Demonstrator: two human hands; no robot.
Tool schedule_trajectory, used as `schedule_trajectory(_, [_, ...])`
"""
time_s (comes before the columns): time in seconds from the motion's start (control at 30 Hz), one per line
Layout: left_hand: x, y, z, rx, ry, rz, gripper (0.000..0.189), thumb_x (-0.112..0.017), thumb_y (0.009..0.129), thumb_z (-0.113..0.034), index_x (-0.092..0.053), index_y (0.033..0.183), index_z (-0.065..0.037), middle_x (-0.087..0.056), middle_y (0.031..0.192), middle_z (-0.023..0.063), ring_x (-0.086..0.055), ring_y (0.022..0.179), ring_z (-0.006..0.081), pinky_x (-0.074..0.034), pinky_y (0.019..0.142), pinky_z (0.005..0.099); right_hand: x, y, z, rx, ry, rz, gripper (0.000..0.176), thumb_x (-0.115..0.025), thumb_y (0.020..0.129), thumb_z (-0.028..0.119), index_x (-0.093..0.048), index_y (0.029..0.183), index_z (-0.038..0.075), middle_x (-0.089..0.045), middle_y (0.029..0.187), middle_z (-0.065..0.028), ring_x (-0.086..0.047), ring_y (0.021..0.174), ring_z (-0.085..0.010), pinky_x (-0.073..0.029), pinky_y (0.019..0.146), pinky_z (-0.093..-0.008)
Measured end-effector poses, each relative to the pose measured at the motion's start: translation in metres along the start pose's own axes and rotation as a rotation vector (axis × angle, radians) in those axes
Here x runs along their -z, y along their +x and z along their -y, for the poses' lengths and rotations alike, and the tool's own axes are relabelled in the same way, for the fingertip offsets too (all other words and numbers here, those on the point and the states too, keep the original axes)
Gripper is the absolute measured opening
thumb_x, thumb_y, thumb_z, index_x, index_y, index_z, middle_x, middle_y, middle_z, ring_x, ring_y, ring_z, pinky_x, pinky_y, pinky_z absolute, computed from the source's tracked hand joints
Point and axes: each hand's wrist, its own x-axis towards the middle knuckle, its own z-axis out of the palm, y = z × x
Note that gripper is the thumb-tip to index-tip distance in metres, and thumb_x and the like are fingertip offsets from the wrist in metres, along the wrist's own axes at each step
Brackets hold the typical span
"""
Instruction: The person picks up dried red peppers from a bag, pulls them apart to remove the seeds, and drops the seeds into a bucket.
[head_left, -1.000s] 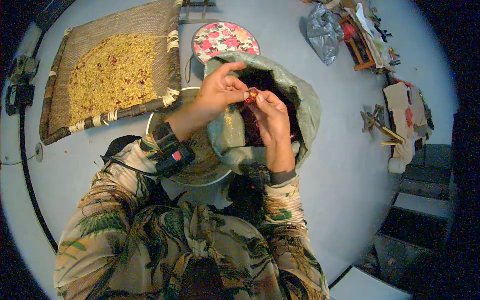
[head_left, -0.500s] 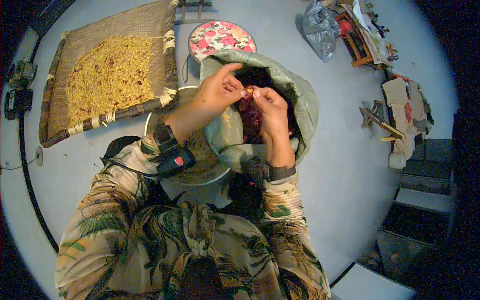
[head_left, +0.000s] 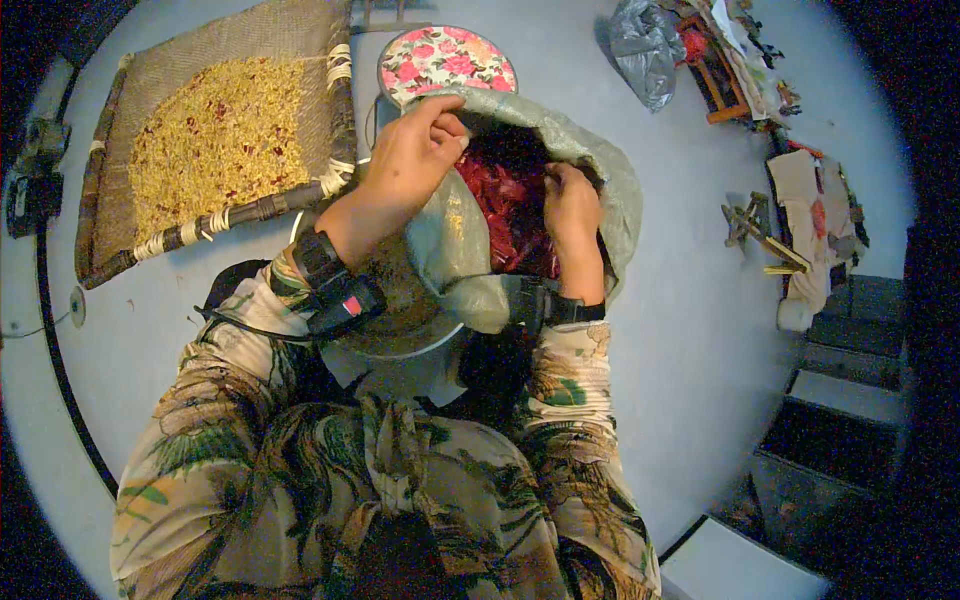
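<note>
A green woven sack [head_left: 622,215] stands before me with its mouth folded outward. Dark red dried chili peppers [head_left: 515,225] fill its inside. My left hand [head_left: 412,155] is at the sack's left rim, fingers curled and thumb near them; what they hold, if anything, does not show. On the right, inside the mouth, my right hand [head_left: 574,205] is over the chilies with its fingers bent together. Its fingertips are partly hidden, so I cannot make out what is in them. Below my left forearm sits a round basin [head_left: 425,348], partly covered by the sack.
At the left, a wood-framed woven tray [head_left: 275,207] bears yellow seeds [head_left: 220,140] mixed with red bits. A floral round seat [head_left: 450,62] is behind the sack. To the right are a grey plastic bag [head_left: 645,55], a small wooden stand [head_left: 750,222] and dark steps [head_left: 850,415].
My hands have parted from a shared pinch on a red chili above the sack. The left moved up and left to the rim, the right moved right over the chilies.
</note>
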Motion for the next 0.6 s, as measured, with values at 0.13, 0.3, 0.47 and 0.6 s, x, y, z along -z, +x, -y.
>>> schedule_trajectory(0.13, [0.002,0.0,-0.001,0.007,0.004,-0.008,0.04,-0.065,0.084,-0.009,-0.055,0.123,-0.002,-0.067,0.093,0.0106,-0.065,0.078,0.0198,-0.053,0.071,0.0321,-0.026,0.004,0.001,0.045,0.061,0.121,0.018,-0.059,0.088,0.016,-0.067,0.099,0.005,-0.067,0.102,-0.0179,-0.062,0.095,-0.0385,-0.049,0.082,-0.046])
schedule_trajectory(0.3, [-0.004,0.004,0.01,0.011,-0.025,0.005,0.038,-0.064,0.084,-0.009,-0.056,0.121,-0.001,-0.067,0.092,0.0114,-0.066,0.078,0.0206,-0.053,0.071,0.033,-0.055,0.01,0.006,0.207,0.079,0.159,0.025,-0.061,0.089,0.021,-0.066,0.107,0.005,-0.067,0.103,-0.0195,-0.061,0.097,-0.0396,-0.049,0.084,-0.0449])
schedule_trajectory(0.47, [-0.002,0.003,0.004,-0.002,0.036,-0.006,0.037,-0.063,0.084,-0.009,-0.056,0.119,-0.001,-0.067,0.09,0.0123,-0.066,0.078,0.0213,-0.053,0.071,0.0334,-0.081,0.012,0.011,0.152,-0.165,0.386,0.036,-0.064,0.087,0.03,-0.061,0.121,0.018,-0.064,0.11,-0.0196,-0.06,0.102,-0.04,-0.048,0.088,-0.0484])
schedule_trajectory(0.6, [0.0,0.004,0.001,0.006,0.02,-0.018,0.033,-0.063,0.084,-0.01,-0.058,0.116,-0.001,-0.067,0.09,0.0125,-0.066,0.078,0.0218,-0.053,0.072,0.0337,-0.096,0.008,0.005,0.218,-0.341,0.474,0.039,-0.063,0.086,0.031,-0.06,0.124,0.022,-0.065,0.11,-0.0189,-0.06,0.102,-0.0391,-0.049,0.089,-0.0474])
